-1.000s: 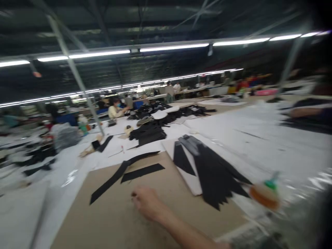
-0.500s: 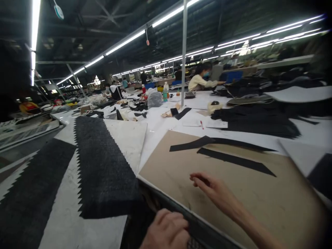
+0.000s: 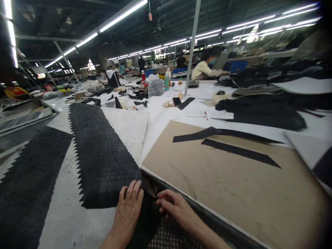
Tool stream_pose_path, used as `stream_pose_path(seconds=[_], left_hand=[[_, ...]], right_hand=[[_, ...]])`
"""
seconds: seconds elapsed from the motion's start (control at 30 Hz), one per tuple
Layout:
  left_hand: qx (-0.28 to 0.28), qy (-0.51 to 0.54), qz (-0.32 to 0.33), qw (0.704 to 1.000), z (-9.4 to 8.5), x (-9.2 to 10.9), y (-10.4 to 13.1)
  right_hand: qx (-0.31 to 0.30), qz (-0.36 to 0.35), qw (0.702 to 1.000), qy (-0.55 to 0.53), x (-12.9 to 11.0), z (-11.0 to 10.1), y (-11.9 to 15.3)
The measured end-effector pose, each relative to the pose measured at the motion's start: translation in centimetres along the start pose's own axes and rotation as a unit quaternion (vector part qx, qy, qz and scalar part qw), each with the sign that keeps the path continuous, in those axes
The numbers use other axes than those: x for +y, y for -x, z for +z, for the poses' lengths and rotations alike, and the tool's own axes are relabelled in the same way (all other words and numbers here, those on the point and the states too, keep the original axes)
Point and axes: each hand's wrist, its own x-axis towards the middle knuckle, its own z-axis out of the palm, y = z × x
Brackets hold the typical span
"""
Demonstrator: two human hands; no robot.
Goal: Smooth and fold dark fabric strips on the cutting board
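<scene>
My left hand [image 3: 129, 207] lies with its fingers stretched out on the near right corner of a dark grey fabric piece [image 3: 101, 155] with zigzag-cut edges. Just right of it, my right hand [image 3: 175, 207] hovers over the gap by the tan board's near edge. Its fingers are loosely bent and apart, with nothing visible in them. On the tan board [image 3: 220, 183] lie black strips: a straight strip [image 3: 241, 153] in front and a bent strip [image 3: 194, 134] behind it. Another dark zigzag-edged fabric piece [image 3: 33, 180] is at the left.
White sheeting [image 3: 85, 224] lies under the fabric pieces. Behind the board, a long white table [image 3: 160, 117] holds a red pen [image 3: 206, 116], black fabric [image 3: 261, 112], a grey plastic bag [image 3: 155, 85] and bottles. A metal pole [image 3: 192, 48] rises there. A co-worker [image 3: 204, 71] sits farther back.
My left hand has moved up and left onto the dark fabric's corner. My right hand has moved left and down, off the tan board. The view has shifted slightly.
</scene>
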Motion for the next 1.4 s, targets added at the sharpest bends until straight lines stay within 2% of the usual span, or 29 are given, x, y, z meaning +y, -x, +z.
stream_pose_path(seconds=[0.17,0.3,0.4,0.57,0.73,0.97,1.13,1.27,1.33,1.4], left_hand=[[-0.008,0.044,0.014,0.999,-1.2,-0.7,-1.0],[-0.010,0.185,-0.052,0.981,-2.6,-1.6,-1.2],[-0.003,0.257,-0.101,0.961,-3.1,-2.2,-1.4],[-0.013,0.287,-0.125,0.950,-3.3,-2.6,-2.0],[-0.022,0.305,-0.127,0.944,-3.2,-2.5,-2.0],[0.002,0.306,-0.089,0.948,-2.1,-1.9,-0.9],[0.013,0.326,-0.078,0.942,-1.3,-1.7,-0.2],[0.027,0.386,-0.139,0.912,-1.6,-1.9,-0.1],[0.046,0.421,-0.208,0.882,-2.0,-2.4,-0.1],[0.074,0.455,-0.297,0.836,-2.2,-3.0,0.1]], right_hand=[[0.020,0.021,0.999,-0.023,1.4,0.3,0.5],[0.024,0.057,0.996,-0.071,2.1,1.7,-0.1],[0.002,0.082,0.987,-0.136,1.3,2.7,-0.8],[-0.007,0.071,0.972,-0.223,-0.8,3.8,-1.7],[0.031,0.049,0.969,-0.242,-1.2,5.3,-2.4],[0.135,0.017,0.964,-0.230,0.3,7.4,-4.0],[0.175,0.001,0.959,-0.225,1.0,8.1,-4.7],[0.186,-0.002,0.955,-0.229,1.4,8.6,-5.1],[0.193,0.003,0.954,-0.228,1.6,8.7,-5.2],[0.201,0.009,0.954,-0.221,1.7,8.8,-5.3]])
